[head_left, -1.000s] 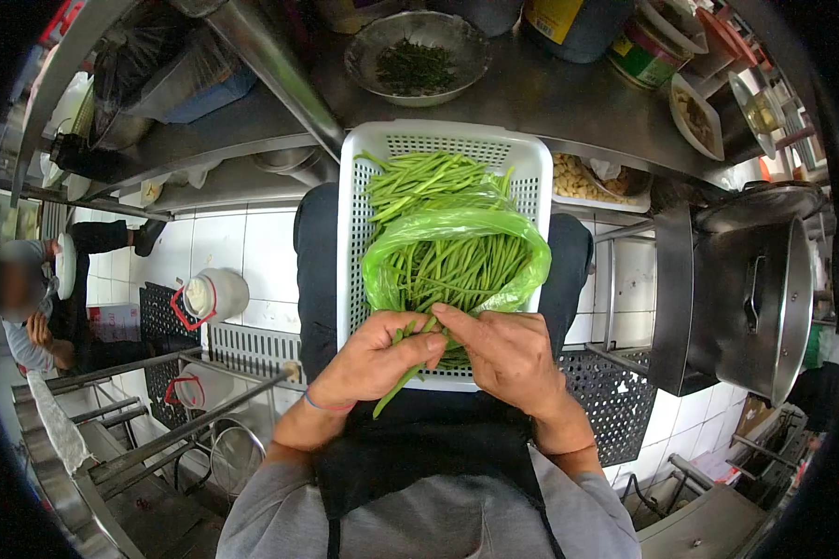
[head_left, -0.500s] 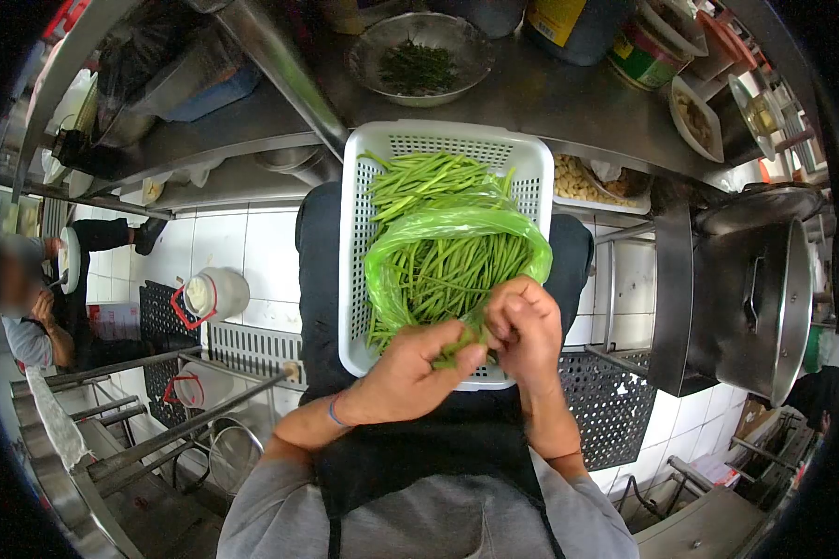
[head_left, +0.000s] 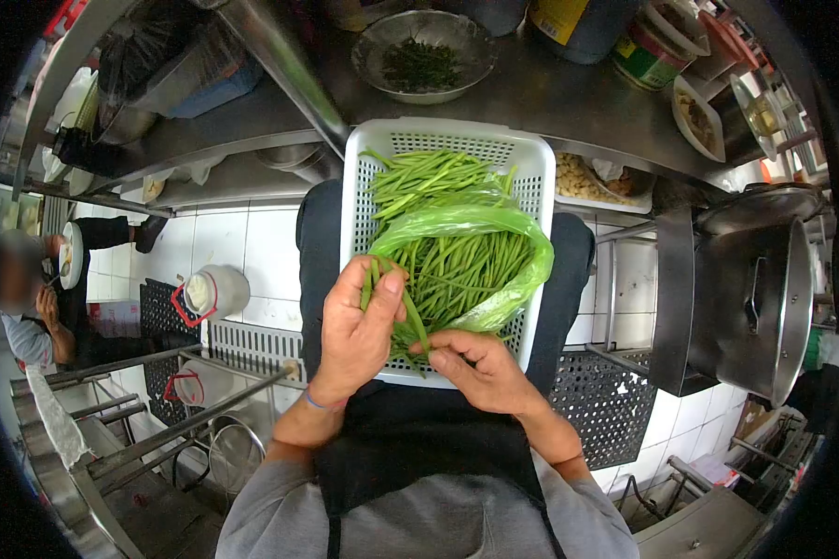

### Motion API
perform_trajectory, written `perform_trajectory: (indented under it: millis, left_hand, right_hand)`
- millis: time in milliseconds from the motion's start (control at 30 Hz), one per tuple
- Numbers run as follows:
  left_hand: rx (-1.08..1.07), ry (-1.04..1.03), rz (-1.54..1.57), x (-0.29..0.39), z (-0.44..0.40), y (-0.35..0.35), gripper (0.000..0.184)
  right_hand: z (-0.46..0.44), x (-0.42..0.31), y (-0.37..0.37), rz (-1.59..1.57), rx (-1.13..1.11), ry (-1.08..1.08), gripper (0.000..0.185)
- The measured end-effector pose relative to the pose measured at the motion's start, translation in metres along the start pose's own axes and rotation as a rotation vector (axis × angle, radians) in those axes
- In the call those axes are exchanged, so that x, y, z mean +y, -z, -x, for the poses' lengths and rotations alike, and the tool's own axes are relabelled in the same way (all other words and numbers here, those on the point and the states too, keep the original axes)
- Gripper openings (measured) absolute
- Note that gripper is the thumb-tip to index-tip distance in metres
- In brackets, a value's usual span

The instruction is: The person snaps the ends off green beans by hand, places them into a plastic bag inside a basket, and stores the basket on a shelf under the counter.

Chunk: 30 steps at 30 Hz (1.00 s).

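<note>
A white plastic basket [head_left: 542, 177] rests on my lap. Inside it, a green plastic bag [head_left: 438, 224] gapes around a heap of green beans [head_left: 475, 270]. More loose green beans [head_left: 429, 177] lie in the basket's far end, beyond the bag. My left hand [head_left: 359, 321] is closed on a few green beans over the basket's left side. Low at the basket's near side, my right hand [head_left: 480, 371] pinches the lower end of a green bean [head_left: 414, 321] that slants down from the left hand.
A steel counter [head_left: 541, 107] ahead carries a metal bowl [head_left: 423, 56] of dark greens. A large lidded steel pot [head_left: 778, 307] stands at right. At left are a white bucket [head_left: 224, 291], metal rails [head_left: 186, 415] and a person [head_left: 33, 317] holding a plate.
My left hand has moved up and left to the bag's left edge with beans in it. My right hand has come down and left, onto a bean's lower end.
</note>
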<state>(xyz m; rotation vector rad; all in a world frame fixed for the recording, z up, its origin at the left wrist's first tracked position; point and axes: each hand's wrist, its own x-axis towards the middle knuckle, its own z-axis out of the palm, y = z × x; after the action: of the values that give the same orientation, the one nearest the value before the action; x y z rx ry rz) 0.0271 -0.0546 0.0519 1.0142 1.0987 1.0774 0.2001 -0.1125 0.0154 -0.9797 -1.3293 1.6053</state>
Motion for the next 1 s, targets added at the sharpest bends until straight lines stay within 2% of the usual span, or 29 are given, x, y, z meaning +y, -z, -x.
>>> perform_trajectory:
  millis: [133,233,333,400,533,700,833,900,933,1000]
  left_hand:
    - [0.026,-0.005,-0.011,0.004,0.000,-0.001,0.018]
    - [0.046,-0.091,-0.004,-0.001,-0.001,-0.002,0.017]
    - [0.007,0.006,0.097,0.007,0.002,0.001,0.017]
    - [-0.014,-0.030,0.079,0.005,0.002,-0.002,0.017]
    - [-0.103,-0.065,-0.033,-0.004,0.002,-0.006,0.019]
    - [-0.051,-0.019,-0.012,0.001,0.002,-0.002,0.017]
    - [-0.015,-0.030,-0.052,0.002,0.005,-0.002,0.014]
    - [-0.120,-0.256,-0.318,0.009,0.014,-0.001,0.012]
    - [-0.172,-0.368,-0.450,0.014,0.017,-0.002,0.011]
    - [-0.344,-0.523,-0.438,0.018,0.019,-0.006,0.011]
  right_hand:
    - [-0.002,0.000,0.005,-0.097,0.043,-0.073,0.023]
    - [0.001,-0.004,0.007,-0.189,0.106,-0.144,0.025]
    - [0.002,0.000,0.010,-0.226,0.138,-0.167,0.024]
    - [0.006,0.000,0.013,-0.227,0.136,-0.211,0.022]
    - [0.006,-0.004,0.013,-0.229,0.137,-0.172,0.021]
    - [0.009,-0.014,0.014,-0.181,0.116,-0.152,0.019]
    - [0.010,-0.009,0.014,-0.173,0.192,-0.086,0.018]
    - [0.006,0.000,0.014,-0.070,0.251,-0.032,0.021]
    - [0.006,0.001,0.014,-0.122,0.272,-0.066,0.019]
    - [0.005,0.002,0.013,-0.228,0.308,-0.133,0.013]
